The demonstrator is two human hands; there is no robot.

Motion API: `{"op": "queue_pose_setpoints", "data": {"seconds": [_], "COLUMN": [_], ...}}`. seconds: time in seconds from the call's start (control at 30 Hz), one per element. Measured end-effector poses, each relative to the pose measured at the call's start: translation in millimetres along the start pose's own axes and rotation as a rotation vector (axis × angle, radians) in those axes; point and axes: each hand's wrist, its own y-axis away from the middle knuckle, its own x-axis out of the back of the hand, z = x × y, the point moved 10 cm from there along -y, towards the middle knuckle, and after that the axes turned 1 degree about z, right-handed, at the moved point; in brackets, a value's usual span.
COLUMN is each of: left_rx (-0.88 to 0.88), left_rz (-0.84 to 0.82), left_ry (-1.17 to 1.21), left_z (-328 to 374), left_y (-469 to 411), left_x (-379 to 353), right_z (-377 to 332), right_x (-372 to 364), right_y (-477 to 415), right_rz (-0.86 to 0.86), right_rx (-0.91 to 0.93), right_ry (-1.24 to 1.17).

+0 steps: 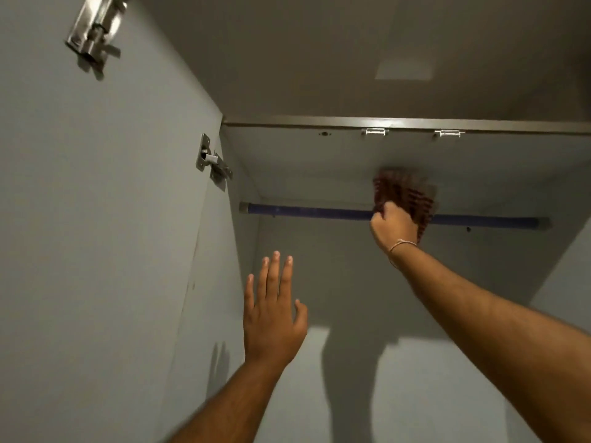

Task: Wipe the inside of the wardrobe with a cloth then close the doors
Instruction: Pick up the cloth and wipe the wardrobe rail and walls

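Observation:
I look up into an empty grey wardrobe [351,282]. My right hand [394,226] is raised and shut on a dark red checked cloth [406,190], which presses against the underside of the top panel [319,161], just in front of the blue hanging rail [307,212]. My left hand [271,314] is open with fingers spread, held flat near the front edge of the left side wall. The open left door [96,219] fills the left of the view.
Two metal hinges [212,161] [96,30] sit on the left door and side wall. Small metal catches [374,132] [447,133] are fixed under the top panel's front edge. The room's ceiling [351,59] shows above. My shadow falls on the back wall.

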Motion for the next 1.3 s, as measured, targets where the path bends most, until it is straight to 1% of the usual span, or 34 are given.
{"op": "queue_pose_setpoints", "data": {"seconds": [0.07,0.1,0.13,0.17,0.27,0.33,0.43,0.53,0.6,0.67,0.73,0.8,0.87,0.97,1.07,1.13,1.2,1.3], "left_rx": [-0.034,-0.058,-0.083,-0.105,-0.122,-0.102,-0.066,-0.022,0.048,0.156,0.226,0.240,0.235,0.194,0.152,0.164,0.164,0.156], "left_rz": [0.021,0.029,0.036,0.045,0.060,0.056,0.010,-0.025,-0.040,-0.022,0.032,0.073,0.099,0.119,0.103,0.069,0.040,0.041], "left_ry": [-0.019,-0.031,-0.042,-0.051,-0.097,-0.124,-0.193,-0.246,-0.218,-0.136,-0.067,-0.037,-0.012,-0.038,-0.040,-0.007,-0.013,-0.032], "left_z": [3.7,4.7,4.9,4.1,-5.1,-14.3,-29.4,-44.6,-55.3,-66.8,-71.7,-71.9,-71.2,-68.8,-68.4,-71.6,-74.6,-76.8], "left_y": [-30.6,-45.2,-59.0,-72.1,-106.1,-125.4,-148.8,-162.3,-168.3,-173.8,-177.7,-179.0,-177.6,-177.5,-178.6,-178.6,-179.6,-181.0], "left_x": [5.2,6.7,8.6,9.9,10.5,7.4,-3.9,-14.0,-17.8,-17.4,-14.1,-11.2,-10.0,-9.0,-11.0,-12.4,-13.2,-12.5], "right_z": [-9.7,-15.7,-19.6,-19.8,-17.5,-15.8,-14.9,-8.0,-8.6,-16.3,-29.2,-50.0,-76.5,-126.9,-185.4,-215.1,-230.4,-230.5], "right_x": [-28.6,-39.8,-47.2,-52.1,-47.4,-35.3,-18.8,-18.2,-27.9,-36.9,-42.8,-55.1,-77.8,-117.7,-161.1,-184.0,-194.5,-191.9], "right_y": [-10.4,-11.4,-11.4,-13.1,-17.9,-22.8,-32.7,-42.5,-45.7,-44.7,-39.9,-30.4,-20.4,-4.9,12.1,19.5,20.2,23.2], "right_rz": [-0.211,-0.271,-0.294,-0.302,-0.321,-0.317,-0.283,-0.283,-0.265,-0.173,-0.068,-0.013,-0.029,-0.059,-0.086,-0.110,-0.097,-0.031], "right_rx": [0.080,0.150,0.204,0.220,0.218,0.272,0.459,0.499,0.544,0.624,0.689,0.738,0.757,0.773,0.766,0.735,0.716,0.768], "right_ry": [0.181,0.249,0.279,0.270,0.136,0.122,0.305,0.401,0.489,0.603,0.660,0.661,0.637,0.584,0.561,0.563,0.577,0.556]}}
